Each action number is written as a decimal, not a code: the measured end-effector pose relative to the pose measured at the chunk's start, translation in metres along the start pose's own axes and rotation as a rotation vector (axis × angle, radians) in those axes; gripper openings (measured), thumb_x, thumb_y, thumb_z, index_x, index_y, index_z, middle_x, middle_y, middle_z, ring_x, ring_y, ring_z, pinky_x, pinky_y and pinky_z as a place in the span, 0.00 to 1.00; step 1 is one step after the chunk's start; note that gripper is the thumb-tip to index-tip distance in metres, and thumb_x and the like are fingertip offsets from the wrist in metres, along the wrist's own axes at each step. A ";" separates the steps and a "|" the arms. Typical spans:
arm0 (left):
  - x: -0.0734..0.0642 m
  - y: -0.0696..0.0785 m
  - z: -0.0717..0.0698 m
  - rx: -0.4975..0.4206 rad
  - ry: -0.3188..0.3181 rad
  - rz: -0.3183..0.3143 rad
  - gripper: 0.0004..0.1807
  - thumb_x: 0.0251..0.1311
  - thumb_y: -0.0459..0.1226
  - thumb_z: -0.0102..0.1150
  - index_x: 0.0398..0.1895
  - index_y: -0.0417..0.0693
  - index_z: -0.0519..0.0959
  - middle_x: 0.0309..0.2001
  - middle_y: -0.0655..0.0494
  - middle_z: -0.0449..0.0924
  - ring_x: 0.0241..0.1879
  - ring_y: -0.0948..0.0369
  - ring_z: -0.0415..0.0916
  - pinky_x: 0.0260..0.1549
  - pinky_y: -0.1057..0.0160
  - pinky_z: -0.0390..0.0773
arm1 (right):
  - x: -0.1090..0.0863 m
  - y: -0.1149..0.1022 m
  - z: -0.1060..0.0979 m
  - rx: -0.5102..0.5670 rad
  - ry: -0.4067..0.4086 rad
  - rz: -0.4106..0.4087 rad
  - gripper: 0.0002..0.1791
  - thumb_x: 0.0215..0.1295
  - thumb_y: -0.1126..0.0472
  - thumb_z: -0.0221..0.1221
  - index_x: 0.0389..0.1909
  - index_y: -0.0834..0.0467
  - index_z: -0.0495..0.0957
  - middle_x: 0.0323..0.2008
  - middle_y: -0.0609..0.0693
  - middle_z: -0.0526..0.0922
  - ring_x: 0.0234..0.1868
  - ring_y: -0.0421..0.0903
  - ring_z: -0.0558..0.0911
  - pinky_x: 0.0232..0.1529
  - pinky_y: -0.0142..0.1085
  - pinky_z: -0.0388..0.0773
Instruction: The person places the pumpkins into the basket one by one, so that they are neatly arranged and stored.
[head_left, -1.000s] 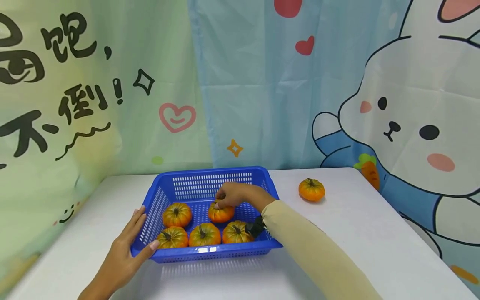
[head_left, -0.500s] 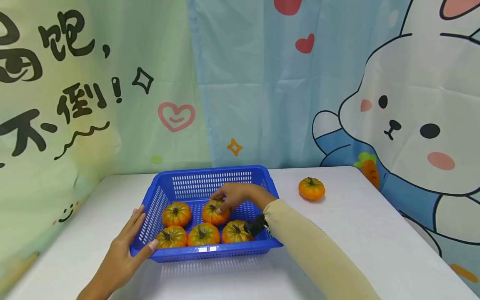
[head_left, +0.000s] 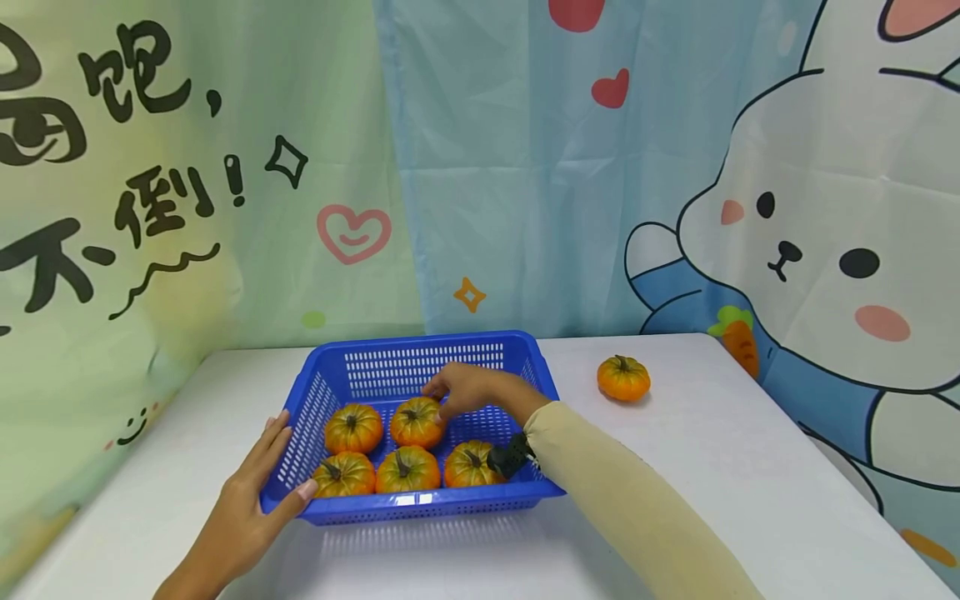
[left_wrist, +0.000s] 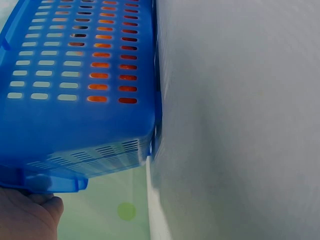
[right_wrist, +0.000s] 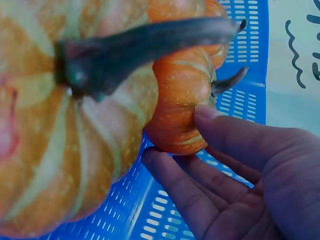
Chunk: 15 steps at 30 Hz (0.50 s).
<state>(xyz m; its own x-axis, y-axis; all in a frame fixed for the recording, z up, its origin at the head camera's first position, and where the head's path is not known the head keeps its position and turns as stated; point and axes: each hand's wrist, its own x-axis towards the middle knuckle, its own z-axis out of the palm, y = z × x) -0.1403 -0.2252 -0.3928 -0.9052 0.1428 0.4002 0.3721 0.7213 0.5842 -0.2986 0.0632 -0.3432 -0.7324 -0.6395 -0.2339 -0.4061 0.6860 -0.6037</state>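
Note:
A blue plastic basket (head_left: 420,502) holds several orange pumpkins, three along its front, such as the pumpkin at front right (head_left: 468,467). My left hand (head_left: 247,512) rests against the basket's front left corner, fingers straight along the side and thumb at the front rim. Inside the basket, my right hand (head_left: 472,389) is at the right side of a back-row pumpkin (head_left: 415,425). In the right wrist view the thumb touches that pumpkin (right_wrist: 175,112), with the extended fingers near its lower edge. A pumpkin with a dark stem (right_wrist: 75,145) fills that view's left side.
One pumpkin (head_left: 623,379) sits on the white table (head_left: 637,454) to the right of the basket. A printed curtain (head_left: 480,208) hangs behind the table. A black device (head_left: 510,455) is at the right wrist, close above the front right pumpkin.
The back-row pumpkin has shifted left, closer to its left neighbour. My right hand's fingers have moved from its top to its right side. The left hand and basket stay put.

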 end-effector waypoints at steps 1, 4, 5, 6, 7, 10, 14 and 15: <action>0.000 0.000 0.000 0.002 -0.001 0.000 0.41 0.62 0.45 0.62 0.72 0.34 0.58 0.76 0.48 0.48 0.74 0.45 0.42 0.65 0.44 0.54 | 0.000 0.000 0.001 0.009 0.005 0.006 0.27 0.60 0.69 0.64 0.62 0.65 0.73 0.58 0.58 0.78 0.52 0.50 0.81 0.52 0.39 0.77; 0.001 0.000 0.000 0.002 -0.002 -0.004 0.41 0.62 0.45 0.62 0.72 0.34 0.58 0.76 0.48 0.48 0.74 0.45 0.42 0.61 0.38 0.57 | 0.001 -0.002 0.002 0.045 0.015 0.035 0.27 0.60 0.68 0.65 0.61 0.67 0.73 0.56 0.59 0.79 0.41 0.48 0.84 0.45 0.40 0.81; 0.001 0.000 -0.001 0.001 -0.002 -0.004 0.41 0.62 0.45 0.62 0.72 0.34 0.58 0.76 0.48 0.48 0.74 0.44 0.42 0.61 0.38 0.57 | 0.001 -0.003 0.003 0.054 0.018 0.041 0.27 0.60 0.68 0.65 0.61 0.67 0.73 0.56 0.60 0.79 0.38 0.47 0.85 0.44 0.39 0.81; 0.001 0.000 -0.001 0.001 -0.001 -0.004 0.41 0.61 0.45 0.62 0.72 0.34 0.58 0.76 0.48 0.48 0.74 0.44 0.43 0.60 0.37 0.57 | 0.001 -0.004 0.003 0.048 0.022 0.039 0.27 0.61 0.68 0.65 0.61 0.67 0.73 0.56 0.60 0.79 0.36 0.46 0.85 0.43 0.38 0.81; 0.001 0.000 -0.001 -0.001 0.000 -0.003 0.41 0.61 0.45 0.62 0.72 0.34 0.58 0.76 0.48 0.48 0.74 0.44 0.43 0.59 0.36 0.58 | 0.001 -0.004 0.003 0.045 0.026 0.035 0.26 0.61 0.68 0.64 0.61 0.67 0.73 0.56 0.60 0.79 0.36 0.45 0.84 0.42 0.37 0.81; 0.001 0.000 0.000 -0.003 0.008 0.009 0.41 0.61 0.44 0.62 0.72 0.34 0.59 0.76 0.48 0.48 0.74 0.44 0.43 0.66 0.52 0.54 | 0.001 -0.005 0.003 0.031 0.030 0.013 0.25 0.63 0.68 0.63 0.61 0.68 0.74 0.56 0.60 0.78 0.37 0.44 0.84 0.41 0.34 0.81; 0.000 -0.001 0.001 -0.006 0.017 0.026 0.40 0.62 0.43 0.62 0.72 0.34 0.59 0.76 0.48 0.48 0.74 0.45 0.43 0.61 0.77 0.44 | 0.001 -0.005 0.002 0.020 0.010 -0.006 0.24 0.64 0.68 0.61 0.61 0.68 0.73 0.57 0.62 0.77 0.40 0.46 0.85 0.44 0.35 0.80; 0.000 -0.002 0.001 -0.004 0.017 0.026 0.40 0.62 0.44 0.62 0.72 0.33 0.59 0.76 0.49 0.48 0.74 0.45 0.42 0.60 0.79 0.44 | 0.000 -0.005 0.002 0.012 0.004 -0.010 0.24 0.64 0.68 0.61 0.61 0.68 0.73 0.58 0.62 0.77 0.41 0.46 0.85 0.45 0.36 0.80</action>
<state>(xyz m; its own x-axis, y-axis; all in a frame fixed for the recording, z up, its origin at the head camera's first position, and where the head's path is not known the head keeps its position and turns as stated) -0.1412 -0.2260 -0.3945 -0.8915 0.1498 0.4276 0.3966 0.7145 0.5763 -0.2960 0.0591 -0.3418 -0.7307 -0.6446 -0.2248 -0.4064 0.6753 -0.6154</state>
